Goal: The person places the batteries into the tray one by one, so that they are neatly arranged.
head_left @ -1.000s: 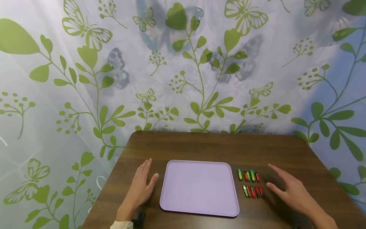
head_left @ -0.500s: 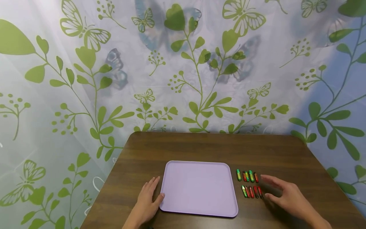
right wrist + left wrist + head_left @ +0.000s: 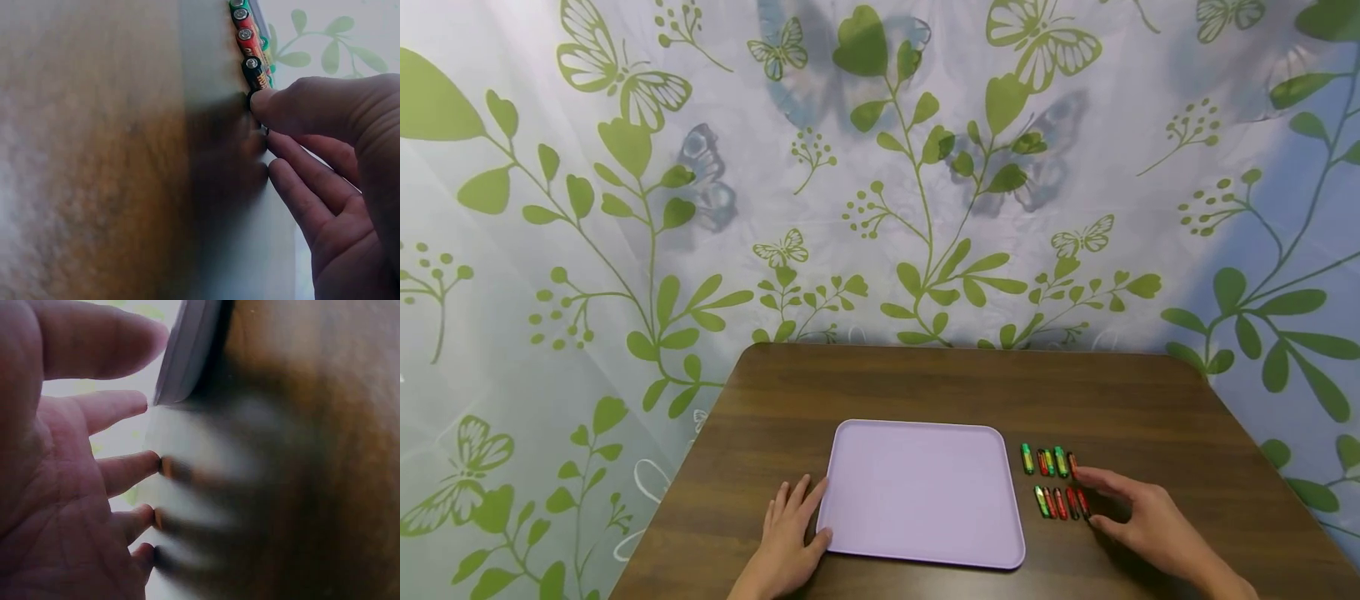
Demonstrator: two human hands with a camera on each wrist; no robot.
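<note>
A lilac tray [image 3: 921,492] lies on the table. At its left edge is my left hand [image 3: 786,537], thumb and a fingertip at the rim, other fingers spread on the wood. The left wrist view shows the thumb [image 3: 106,344] against the tray's side [image 3: 190,353]. Right of the tray are two rows of small batteries, green-yellow and red-black: a back row [image 3: 1048,463] and a front row [image 3: 1060,503]. Beside their right ends is my right hand [image 3: 1150,521], index fingertip by the back row. In the right wrist view its thumb [image 3: 269,106] touches the end battery, next to a black one [image 3: 252,70].
The brown wooden table [image 3: 955,379] reaches back to a hanging curtain [image 3: 820,175] printed with green leaves and butterflies. Bare wood lies behind the tray and right of the batteries.
My left hand has come down and nearer, to the tray's left edge. My right hand has moved left to the batteries' right ends. Tray and batteries look unmoved.
</note>
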